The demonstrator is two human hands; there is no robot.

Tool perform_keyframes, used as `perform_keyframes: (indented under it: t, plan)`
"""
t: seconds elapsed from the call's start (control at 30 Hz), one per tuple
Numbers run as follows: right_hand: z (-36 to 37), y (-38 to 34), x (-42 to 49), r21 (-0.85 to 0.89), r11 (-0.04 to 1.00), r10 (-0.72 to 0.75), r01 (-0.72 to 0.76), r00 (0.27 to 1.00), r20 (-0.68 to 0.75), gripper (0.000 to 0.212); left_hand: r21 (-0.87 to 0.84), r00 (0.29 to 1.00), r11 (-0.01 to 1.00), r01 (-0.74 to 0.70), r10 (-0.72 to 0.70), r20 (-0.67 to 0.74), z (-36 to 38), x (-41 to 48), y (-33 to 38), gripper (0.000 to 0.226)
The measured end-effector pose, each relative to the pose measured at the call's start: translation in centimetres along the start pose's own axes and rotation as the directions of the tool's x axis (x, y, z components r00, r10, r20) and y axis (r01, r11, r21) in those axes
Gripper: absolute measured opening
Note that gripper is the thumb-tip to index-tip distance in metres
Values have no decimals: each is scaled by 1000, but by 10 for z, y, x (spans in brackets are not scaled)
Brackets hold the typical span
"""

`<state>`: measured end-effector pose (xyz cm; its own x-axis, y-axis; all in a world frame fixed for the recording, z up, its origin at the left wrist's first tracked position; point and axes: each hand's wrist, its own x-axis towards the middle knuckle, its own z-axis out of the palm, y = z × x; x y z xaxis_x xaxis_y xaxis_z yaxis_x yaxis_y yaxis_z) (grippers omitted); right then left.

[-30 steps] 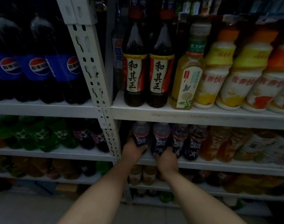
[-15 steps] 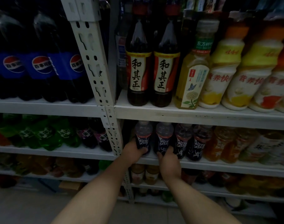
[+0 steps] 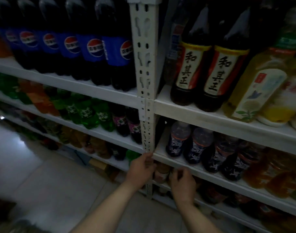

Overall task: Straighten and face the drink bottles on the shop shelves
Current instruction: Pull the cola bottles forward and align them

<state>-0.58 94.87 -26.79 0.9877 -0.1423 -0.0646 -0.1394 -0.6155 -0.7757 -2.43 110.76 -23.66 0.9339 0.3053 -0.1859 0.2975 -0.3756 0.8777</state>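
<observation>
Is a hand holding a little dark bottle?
No, the left hand and right hand are lower down, off the little dark bottles.

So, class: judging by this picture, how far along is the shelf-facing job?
Done: the small dark bottles with blue labels stand in a row, labels forward. In hand: nothing; left hand and right hand hold no bottle, hovering by the pale bottles underneath. Left: those, probably.

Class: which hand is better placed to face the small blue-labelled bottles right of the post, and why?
Probably the right hand: it hovers below the shelf edge directly under those blue-labelled bottles, grip empty. The left hand is over at the upright post, farther from them.
</observation>
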Motion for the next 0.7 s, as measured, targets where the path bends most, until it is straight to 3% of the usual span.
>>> perform_keyframes:
  t: [0.07, 0.17, 0.3, 0.4, 0.57, 0.7]
  plan:
    - [18, -13, -6, -71, 990, -113, 122, 986, 124, 11, -7, 991, 999, 41, -42, -123, -27, -4, -7, 29]
    - [42, -45, -15, -34, 963, -257, 268, 948, 186, 7, -12, 965, 998, 56, -57, -256, -61, 7, -5, 33]
    - [68, -73, -16, 32, 952, -304, 303, 938, 163, 6, 45, 927, 990, -135, 142, -347, -82, 43, 15, 39]
    - [86, -83, -16, 15, 955, -295, 295, 951, 90, 5, 40, 909, 967, -251, 250, -335, -87, 74, 23, 49]
    - [114, -104, -22, 19, 975, -220, 221, 974, -61, 8, -84, 942, 974, -208, 176, -287, -87, 101, 26, 85]
    - [119, -119, -25, 24, 988, -150, 155, 978, -144, 8, -31, 950, 983, -182, 168, -264, -92, 113, 24, 80]
